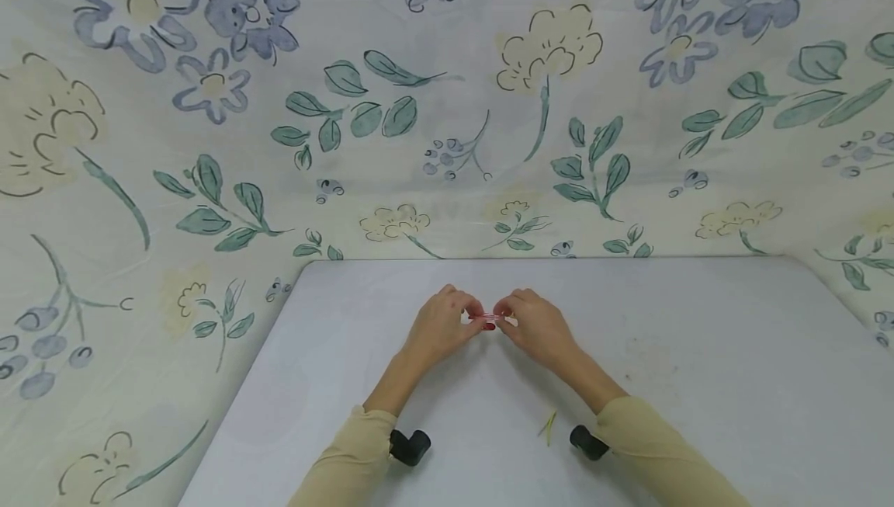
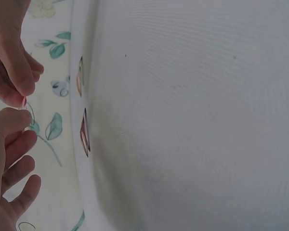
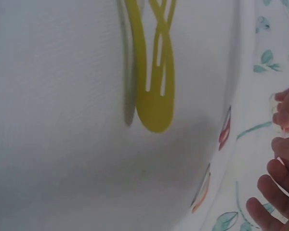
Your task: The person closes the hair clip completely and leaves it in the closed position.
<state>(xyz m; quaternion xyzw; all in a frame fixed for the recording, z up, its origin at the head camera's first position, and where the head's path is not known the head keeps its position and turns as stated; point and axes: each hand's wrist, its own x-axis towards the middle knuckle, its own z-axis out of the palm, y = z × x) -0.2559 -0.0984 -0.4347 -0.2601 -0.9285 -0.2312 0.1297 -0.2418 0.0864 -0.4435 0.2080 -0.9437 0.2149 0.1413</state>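
Observation:
My left hand [image 1: 441,324] and right hand [image 1: 539,327] meet near the back of the white table. Between their fingertips they pinch a small, thin pink-and-red piece [image 1: 492,316], its kind mostly hidden by the fingers. Just below it in the head view shows a red snap hair clip [image 1: 489,327], which appears in the left wrist view as a dark red clip [image 2: 85,133]. Beside that one lies an orange-brown snap clip [image 2: 80,78]. In the right wrist view the red clip [image 3: 225,129] and the orange clip [image 3: 201,190] rest near the far edge.
Close to the right forearm lies a yellow snap hair clip [image 1: 549,428], large in the right wrist view. Black wrist cameras [image 1: 410,448] sit by both sleeves. A flowered cloth [image 1: 461,103] rises behind the table [image 1: 698,352].

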